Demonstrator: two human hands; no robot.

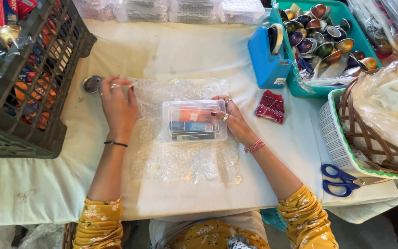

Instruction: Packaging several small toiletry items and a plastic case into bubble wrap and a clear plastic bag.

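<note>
A clear plastic box (193,121) with small coloured items inside lies on a sheet of bubble wrap (180,157) spread over the white table. My right hand (232,121) rests on the box's right side, fingers touching its lid and edge. Flat on the bubble wrap's upper left corner lies my left hand (117,107), fingers spread, holding nothing. A small round metal lid (91,84) sits just left of that hand.
A dark plastic crate (47,92) of packaged goods stands at left. At the back right are a blue tape dispenser (268,60) and a teal tray (328,90) of shiny cups. A red cloth pouch (271,107), a wicker basket (369,133) and blue scissors (342,180) lie right.
</note>
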